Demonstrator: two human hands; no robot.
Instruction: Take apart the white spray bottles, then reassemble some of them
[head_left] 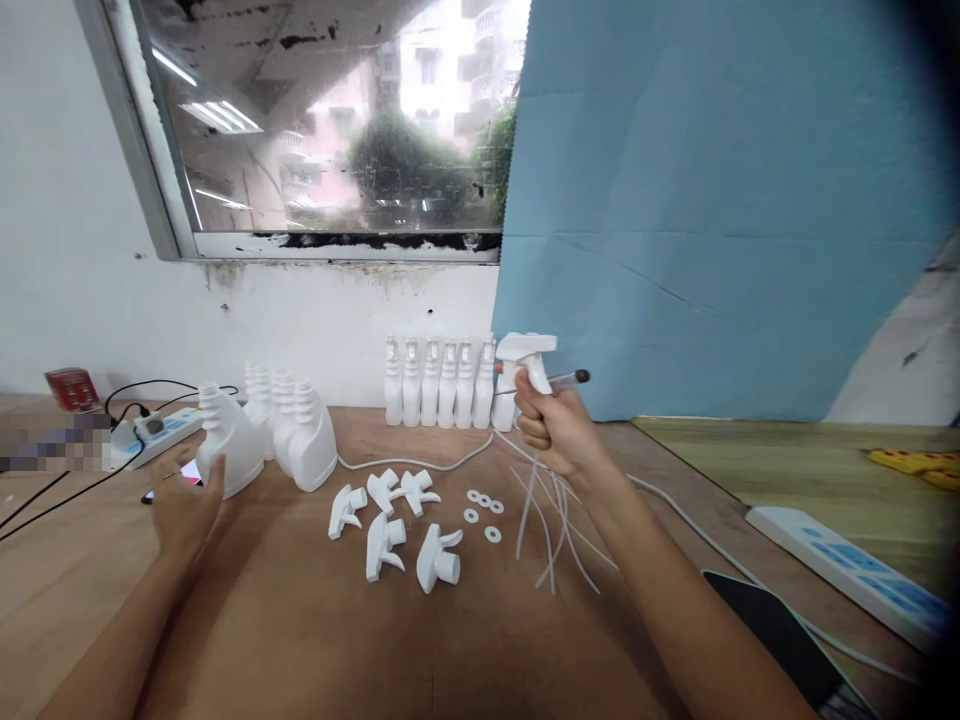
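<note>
My right hand is closed, thumb up, around a white spray trigger head. A white bottle body shows behind the fingers; I cannot tell whether the two are joined. My left hand has its fingers apart, with the thumb against the nearest white spray bottle, which has no top. Its other fingers are by a lit phone. More topless bottles stand just right of it. Between my hands lie several loose trigger heads, small white washers and thin dip tubes.
A row of spray bottles with tops stands against the wall. Power strips lie at left and right, with a white cable crossing the table. A dark flat device is at lower right; a yellow tool lies beyond.
</note>
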